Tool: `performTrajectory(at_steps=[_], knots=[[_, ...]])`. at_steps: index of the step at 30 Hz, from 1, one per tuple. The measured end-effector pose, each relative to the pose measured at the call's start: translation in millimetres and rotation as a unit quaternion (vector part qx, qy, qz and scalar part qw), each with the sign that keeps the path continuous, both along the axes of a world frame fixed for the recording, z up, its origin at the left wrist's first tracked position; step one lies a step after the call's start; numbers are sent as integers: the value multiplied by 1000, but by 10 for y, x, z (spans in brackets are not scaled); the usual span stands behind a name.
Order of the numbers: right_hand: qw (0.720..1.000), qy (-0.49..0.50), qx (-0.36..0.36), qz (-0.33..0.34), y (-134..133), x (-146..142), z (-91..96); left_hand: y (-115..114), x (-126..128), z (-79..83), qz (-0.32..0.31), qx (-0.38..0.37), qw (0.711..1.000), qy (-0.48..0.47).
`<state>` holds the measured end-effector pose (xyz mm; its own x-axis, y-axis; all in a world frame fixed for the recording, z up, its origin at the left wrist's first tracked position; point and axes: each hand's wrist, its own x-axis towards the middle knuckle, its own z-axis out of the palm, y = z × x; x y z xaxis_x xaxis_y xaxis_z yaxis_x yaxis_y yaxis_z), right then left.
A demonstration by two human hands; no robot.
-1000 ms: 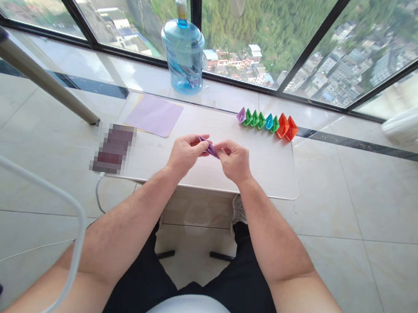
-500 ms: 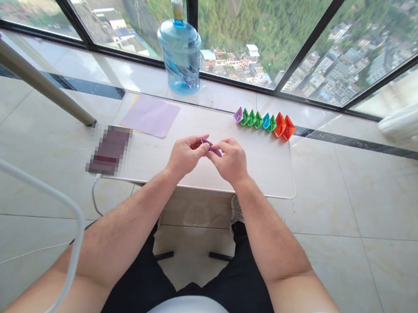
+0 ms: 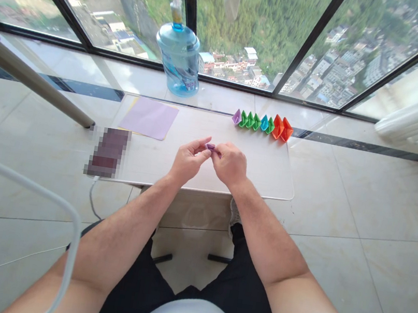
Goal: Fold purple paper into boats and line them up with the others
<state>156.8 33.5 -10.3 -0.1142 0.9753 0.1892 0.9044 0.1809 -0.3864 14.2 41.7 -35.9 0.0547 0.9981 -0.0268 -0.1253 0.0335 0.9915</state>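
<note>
Lying toward the left of our white table is a lilac sheet, well apart from both hands. To its right, our left hand has its thumb and fingers curved about the left end of a small purple piece of folded paper; whether they press on it, we cannot tell. Our right hand is clamped on the other end, thumb and bent forefinger pinching it. The piece sits between the two hands, above the table's middle.

The step seems to be shaping small folds. On the left we would do best to steady the layers lightly, so the open end does not crush; on the right, to pinch close to the fold and turn the paper little by little, since thin layers could tear or slip out of line.

As for its lie, the piece's long axis appears to run crosswise, from left to right, dipping slightly toward us at the right. Its visible end points at our left fingertips; the right end is hidden in our grip. Farther right, along the far edge, stands a row of folded paper boats.
</note>
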Motion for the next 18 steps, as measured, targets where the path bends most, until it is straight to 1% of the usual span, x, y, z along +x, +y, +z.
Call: performTrajectory(at_steps=[2, 5, 8, 12, 16, 18], knots=[[1000, -4, 6, 6, -12, -6, -2, -3, 19, -30, -13, -32, 998, -55], [1000, -2, 10, 8, -21, -27, -11, -2, 42, -56, -20, -54, 994, -93], [1000, 5, 4, 10, -16, -52, -15, 0, 52, -61, -16, -53, 993, -108], [999, 6, -3, 31, -19, -79, -9, -4, 50, -61, -24, -60, 992, -111], [1000, -3, 13, 15, -41, -91, -18, -5, 53, -63, -29, -59, 991, -117], [999, -4, 22, 24, -43, -88, -37, -4, 58, -62, -28, -62, 991, -118]])
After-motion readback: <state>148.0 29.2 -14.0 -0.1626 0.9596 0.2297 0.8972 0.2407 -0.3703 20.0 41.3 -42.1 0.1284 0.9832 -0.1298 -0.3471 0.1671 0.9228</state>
